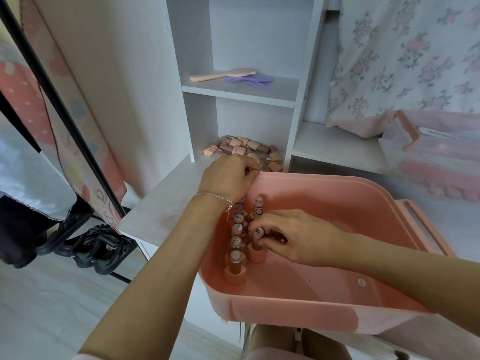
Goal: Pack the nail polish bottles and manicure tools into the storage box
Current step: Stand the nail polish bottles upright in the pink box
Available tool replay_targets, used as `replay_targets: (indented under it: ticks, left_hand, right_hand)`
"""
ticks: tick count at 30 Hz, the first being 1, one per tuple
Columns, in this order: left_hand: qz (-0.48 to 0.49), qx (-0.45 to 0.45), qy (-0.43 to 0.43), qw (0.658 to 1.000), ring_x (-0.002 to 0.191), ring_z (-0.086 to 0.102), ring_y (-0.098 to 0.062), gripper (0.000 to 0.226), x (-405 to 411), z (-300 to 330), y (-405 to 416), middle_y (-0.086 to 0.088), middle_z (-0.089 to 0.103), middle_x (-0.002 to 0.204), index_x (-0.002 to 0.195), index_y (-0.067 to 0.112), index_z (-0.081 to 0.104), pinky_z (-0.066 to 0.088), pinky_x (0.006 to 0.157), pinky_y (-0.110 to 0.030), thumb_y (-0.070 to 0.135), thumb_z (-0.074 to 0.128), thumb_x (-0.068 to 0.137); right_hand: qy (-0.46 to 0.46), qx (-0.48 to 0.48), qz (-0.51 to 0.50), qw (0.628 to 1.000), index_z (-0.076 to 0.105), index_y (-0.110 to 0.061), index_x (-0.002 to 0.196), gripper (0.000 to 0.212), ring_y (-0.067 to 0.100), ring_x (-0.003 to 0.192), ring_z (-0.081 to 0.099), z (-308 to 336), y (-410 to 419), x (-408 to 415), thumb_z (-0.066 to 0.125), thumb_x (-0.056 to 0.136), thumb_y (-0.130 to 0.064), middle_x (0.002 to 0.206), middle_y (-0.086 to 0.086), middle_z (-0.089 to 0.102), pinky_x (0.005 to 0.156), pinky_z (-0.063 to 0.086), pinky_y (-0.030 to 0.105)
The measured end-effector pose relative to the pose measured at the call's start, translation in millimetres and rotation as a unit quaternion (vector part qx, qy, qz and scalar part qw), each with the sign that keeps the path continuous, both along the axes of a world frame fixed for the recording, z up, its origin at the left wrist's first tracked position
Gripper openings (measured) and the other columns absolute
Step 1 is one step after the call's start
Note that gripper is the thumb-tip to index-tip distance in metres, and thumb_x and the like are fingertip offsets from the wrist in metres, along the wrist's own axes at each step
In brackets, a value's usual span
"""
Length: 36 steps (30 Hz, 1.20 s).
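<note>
Storage box: a pink plastic box (pixel 324 193) with rounded corners stands on the white desk surface (pixel 166 198), its lid not on it.
Inside the box: two rows of nail polish bottles (pixel 237 237) stand upright near the left wall; the rest of the floor is bare, with one small round sticker (pixel 361 282) near the front.
Lower shelf: a loose pile of more bottles (pixel 246 149) lies on its side in the open compartment behind the box.
Upper shelf: a pink hairbrush (pixel 223 74) and a purple comb-like thing (pixel 249 79) lie there.
Clear container: a see-through box with a pink handle (pixel 405 133) stands at the right; what is in it is blurred.
Look of the bottles: small, with ribbed peach-pink bodies and brownish caps that carry round labels on top.
Left hand: the left hand (pixel 228 178) is closed into a loose fist at the far left corner of the box rim; whether it holds something cannot be told.
Right hand: the right hand (pixel 293 237) is inside the box, fingers curled, pinching the cap of one upright bottle (pixel 258 233) in the second row.
</note>
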<state>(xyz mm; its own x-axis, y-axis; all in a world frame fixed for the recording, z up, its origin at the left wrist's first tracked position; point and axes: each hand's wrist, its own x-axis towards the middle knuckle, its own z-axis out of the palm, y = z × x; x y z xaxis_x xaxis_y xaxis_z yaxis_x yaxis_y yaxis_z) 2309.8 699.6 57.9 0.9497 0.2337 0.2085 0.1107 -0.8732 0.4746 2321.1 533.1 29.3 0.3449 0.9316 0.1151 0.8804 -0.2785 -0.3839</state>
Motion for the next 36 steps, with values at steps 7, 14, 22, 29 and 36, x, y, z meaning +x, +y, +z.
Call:
replay_targets:
  ticks: [7,14,22,29,36]
  left_hand:
    - [0.001,0.0,-0.006,1.0,0.104,0.055,-0.025,0.021,0.3,-0.6,0.8,-0.001,0.067,0.106,0.097,0.026,0.068,0.048,0.084,-0.04,0.022,0.05,0.089]
    - [0.009,-0.029,-0.003,1.0,0.103,0.056,-0.023,0.019,0.2,-1.2,0.7,0.0,0.068,0.103,0.094,0.027,0.07,0.048,0.085,-0.038,0.023,0.051,0.088]
    - [0.044,-0.159,-0.05,0.985,0.099,0.058,-0.02,0.025,1.9,3.6,6.4,-0.004,0.067,0.107,0.103,0.015,0.068,0.031,0.068,-0.014,0.014,0.046,0.091]
    - [0.089,-0.169,-0.073,0.979,0.089,0.056,-0.013,0.021,16.6,14.3,63.6,0.001,0.064,0.102,0.107,0.016,0.064,0.031,0.068,-0.01,0.021,0.054,0.09]
    - [0.102,-0.123,0.089,0.983,0.11,0.056,-0.023,0.036,47.2,-55.7,90.6,-0.008,0.06,0.121,0.114,0.012,0.061,0.04,0.09,-0.025,0.038,0.049,0.091]
  right_hand:
    - [-0.007,0.004,0.01,1.0,0.058,-0.019,0.104,0.015,0.003,0.079,0.048,0.9,1.2,-0.2,0.054,0.09,-0.02,0.089,-0.014,0.052,0.073,0.041,0.02]
    - [-0.085,0.053,-0.004,0.995,0.061,-0.021,0.115,0.031,0.012,0.079,0.058,10.5,-6.7,-4.7,0.052,0.087,-0.031,0.088,-0.003,0.064,0.065,0.05,0.03]
    - [-0.049,0.194,-0.123,0.972,0.062,-0.012,0.108,0.022,0.009,0.083,0.054,30.0,-5.5,15.2,0.051,0.088,-0.013,0.093,0.0,0.06,0.077,0.045,0.023]
    - [-0.015,0.131,-0.166,0.977,0.058,-0.019,0.116,0.028,0.01,0.1,0.057,54.6,20.0,59.6,0.052,0.089,-0.014,0.109,-0.009,0.056,0.085,0.039,0.013]
    - [0.034,-0.098,-0.195,0.975,0.053,-0.014,0.125,0.034,0.018,0.119,0.05,34.9,71.2,130.3,0.045,0.093,-0.013,0.131,0.005,0.055,0.095,0.033,0.018]
